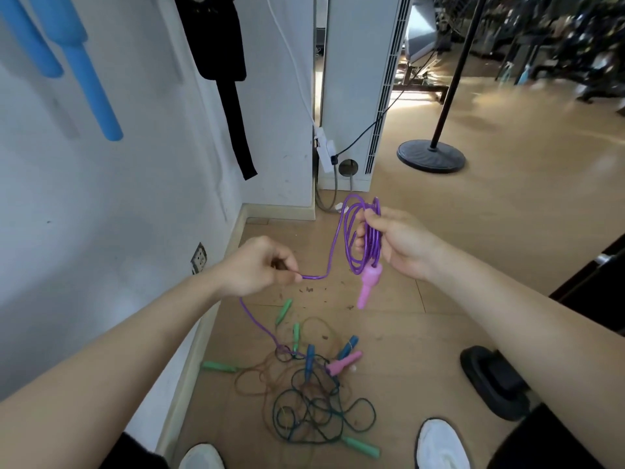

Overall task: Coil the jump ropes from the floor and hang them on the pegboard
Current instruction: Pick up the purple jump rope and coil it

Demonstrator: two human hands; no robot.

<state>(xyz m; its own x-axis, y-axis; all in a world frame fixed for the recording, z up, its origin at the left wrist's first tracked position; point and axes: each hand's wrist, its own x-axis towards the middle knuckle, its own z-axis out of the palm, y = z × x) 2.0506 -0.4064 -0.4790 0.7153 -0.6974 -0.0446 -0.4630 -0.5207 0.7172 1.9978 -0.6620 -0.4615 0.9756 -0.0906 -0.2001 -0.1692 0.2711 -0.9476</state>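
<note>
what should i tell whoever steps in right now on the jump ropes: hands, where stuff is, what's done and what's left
Right hand grips the purple rope's coil, several loops, with one pink handle hanging below it.
Left hand pinches the uncoiled run, which trails down into the floor pile; the other pink handle lies there.
Done: the purple rope is partly coiled.
Left: finish that coil and hang it, then coil and hang the tangled ropes with green handles and blue handles.
</note>
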